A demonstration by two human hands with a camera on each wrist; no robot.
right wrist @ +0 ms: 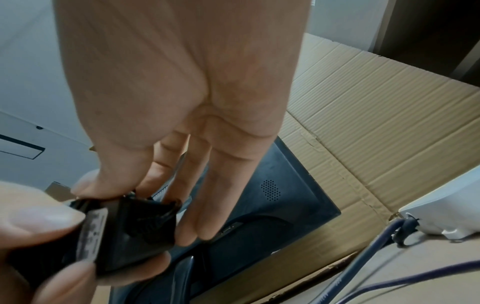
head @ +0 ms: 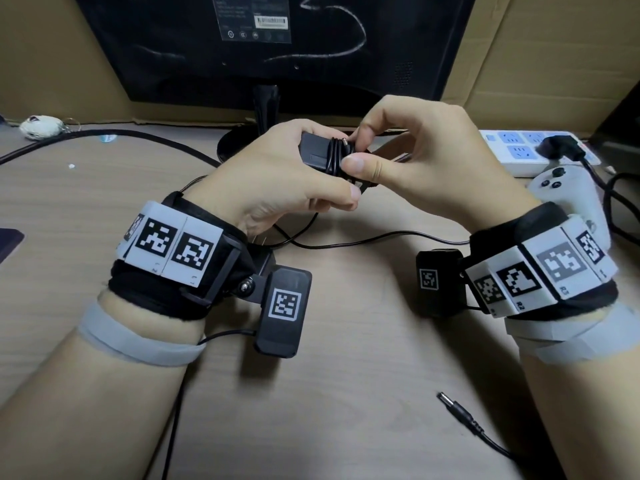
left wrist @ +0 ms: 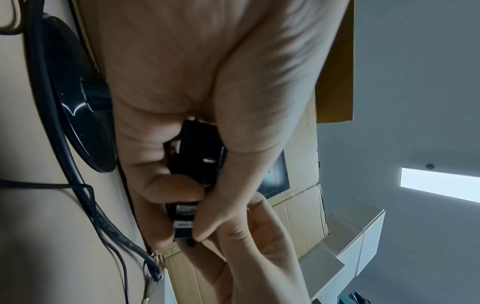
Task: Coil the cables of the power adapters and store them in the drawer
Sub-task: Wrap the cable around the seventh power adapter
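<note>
Right-hand fingers point(head: 356, 165), thumb and forefinger, are pinching the last turn of thin black cable point(head: 333, 157) against the power adapter point(head: 313, 155), with the barrel plug point(head: 344, 142) poking up beside the forefinger. The right hand point(head: 422, 157) is thus curled and occupied; the remaining fingers are trailing loosely behind the adapter, as the right wrist view shows. The left hand point(head: 294, 181) is wrapping the adapter body from below and behind, thumb along its near edge, holding it raised above the bench point(head: 346, 341) in front of the monitor base point(head: 239, 143).

To finish well, the tail probably wants tucking under a neighbouring turn while the left thumb is keeping the wraps from slipping; the tuck point itself is hidden by the fingertips. Tension should stay gentle at the strain relief.

A second, uncoiled cable point(head: 363, 241) is lying on the bench beneath the hands, and a loose plug point(head: 453, 407) is lying nearer the person. No drawer is showing in any view.
</note>
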